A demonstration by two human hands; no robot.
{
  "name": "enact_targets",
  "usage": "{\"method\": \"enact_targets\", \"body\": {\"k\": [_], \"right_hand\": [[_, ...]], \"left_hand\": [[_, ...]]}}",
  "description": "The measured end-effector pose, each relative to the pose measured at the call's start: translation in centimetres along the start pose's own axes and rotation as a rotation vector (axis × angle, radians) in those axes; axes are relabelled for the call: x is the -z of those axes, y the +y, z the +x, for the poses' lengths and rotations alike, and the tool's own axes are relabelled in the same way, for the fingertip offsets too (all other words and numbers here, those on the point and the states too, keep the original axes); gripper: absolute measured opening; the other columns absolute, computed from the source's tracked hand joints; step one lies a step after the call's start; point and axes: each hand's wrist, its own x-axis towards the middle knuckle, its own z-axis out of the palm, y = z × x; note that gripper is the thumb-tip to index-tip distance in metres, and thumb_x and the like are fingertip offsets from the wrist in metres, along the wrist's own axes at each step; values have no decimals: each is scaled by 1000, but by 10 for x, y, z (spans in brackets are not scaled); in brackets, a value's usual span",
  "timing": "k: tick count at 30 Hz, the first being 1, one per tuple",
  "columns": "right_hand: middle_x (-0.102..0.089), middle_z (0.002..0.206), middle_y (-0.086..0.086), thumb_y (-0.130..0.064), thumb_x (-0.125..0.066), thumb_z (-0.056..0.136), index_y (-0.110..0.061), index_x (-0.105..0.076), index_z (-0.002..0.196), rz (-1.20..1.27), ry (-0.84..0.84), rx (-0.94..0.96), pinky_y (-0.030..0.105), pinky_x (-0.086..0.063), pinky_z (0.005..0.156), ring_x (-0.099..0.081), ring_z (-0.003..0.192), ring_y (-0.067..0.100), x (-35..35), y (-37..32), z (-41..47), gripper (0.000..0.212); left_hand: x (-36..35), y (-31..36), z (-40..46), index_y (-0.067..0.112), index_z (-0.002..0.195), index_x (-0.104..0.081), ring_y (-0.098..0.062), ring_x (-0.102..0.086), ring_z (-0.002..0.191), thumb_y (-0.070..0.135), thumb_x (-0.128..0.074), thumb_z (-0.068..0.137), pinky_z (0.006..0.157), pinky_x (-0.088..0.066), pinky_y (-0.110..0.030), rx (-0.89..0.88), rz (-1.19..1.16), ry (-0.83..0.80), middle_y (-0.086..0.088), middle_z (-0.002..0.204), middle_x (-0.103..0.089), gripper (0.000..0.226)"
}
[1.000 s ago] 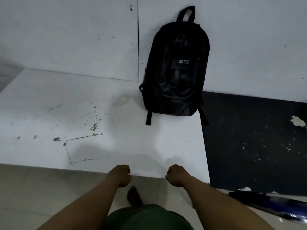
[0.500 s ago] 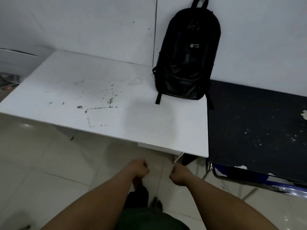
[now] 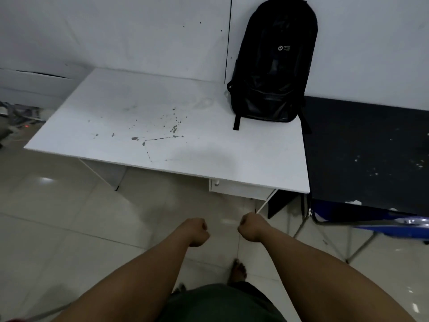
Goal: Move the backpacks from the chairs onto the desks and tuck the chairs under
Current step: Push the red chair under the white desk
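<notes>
A black backpack [image 3: 271, 66] stands upright at the back right corner of the white desk [image 3: 144, 126], leaning against the wall. To its right is a black desk [image 3: 371, 154]. A blue chair with a chrome frame [image 3: 380, 225] is partly under the black desk's front edge. My left hand [image 3: 196, 232] and my right hand [image 3: 250, 228] are both curled into fists, holding nothing, out in front of me above the floor, short of the white desk's front edge.
A small white drawer [image 3: 236, 188] hangs under the white desk's right side. Pale tiled floor [image 3: 69, 217] lies between me and the desk. Cables and clutter [image 3: 16, 115] lie on the floor at far left. My bare foot [image 3: 238, 270] shows below.
I have stepped back from the white desk. My fists, which were at its front edge, are now well short of it. More floor and the blue chair have come into view.
</notes>
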Motion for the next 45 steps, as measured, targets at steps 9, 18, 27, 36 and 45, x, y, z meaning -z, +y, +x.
{"method": "enact_targets", "body": {"k": [9, 18, 27, 36, 45], "right_hand": [[-66, 121, 11, -22, -55, 93, -6, -67, 118, 118, -45, -34, 28, -51, 90, -62, 109, 25, -105, -58, -48, 33], [-68, 117, 15, -22, -54, 95, 1, -67, 115, 93, -31, 0, 33, -53, 92, -63, 109, 28, -160, -85, -83, 33], [-70, 114, 14, -21, -55, 94, -1, -70, 110, 86, 11, 32, 34, -54, 91, -64, 105, 27, -189, -76, -116, 30], [-70, 115, 15, -19, -54, 89, 1, -69, 111, 61, -67, -30, 37, -55, 91, -65, 107, 29, -273, -32, -192, 33], [-66, 120, 16, -21, -50, 96, 4, -66, 116, -24, -131, 44, 35, -52, 93, -61, 112, 31, -341, -54, -251, 35]], "left_hand": [[-17, -101, -48, 14, 136, -52, -24, -52, 125, 38, -56, 96, 101, -43, -30, 21, 59, -71, -9, 141, -50, 46], [-38, -181, -95, 11, 142, -46, -24, -46, 131, 38, -51, 99, 104, -40, -30, 97, 101, -85, -9, 147, -45, 50], [-74, -164, -132, 12, 139, -50, -23, -48, 130, 39, -52, 99, 105, -41, -31, 19, 22, -41, -7, 145, -48, 48], [-158, -181, -203, 13, 129, -58, -22, -54, 121, 33, -56, 95, 93, -43, -26, 18, -30, -53, -8, 135, -55, 39], [-195, -264, -280, 13, 136, -51, -22, -48, 129, 38, -51, 99, 103, -39, -29, 127, -49, -61, -6, 143, -50, 45]]}}
